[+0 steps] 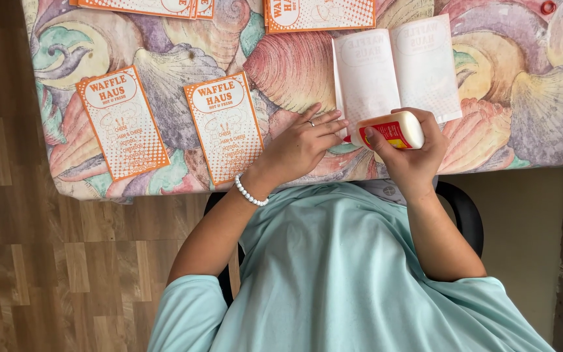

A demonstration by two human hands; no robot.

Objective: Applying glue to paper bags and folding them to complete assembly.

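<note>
Just right of the left fingers [324, 124], the right hand [412, 153] grips a glue bottle [389, 130].

Shell-patterned table [535, 91] under orange printed cards [123, 122], one unfolded sheet [395, 72].

Glossy plastic glue bottle [389, 130]; matt paper bags [395, 68]; smooth printed cloth tablecloth [294, 65]; wood-grain floor [27, 261].
</note>
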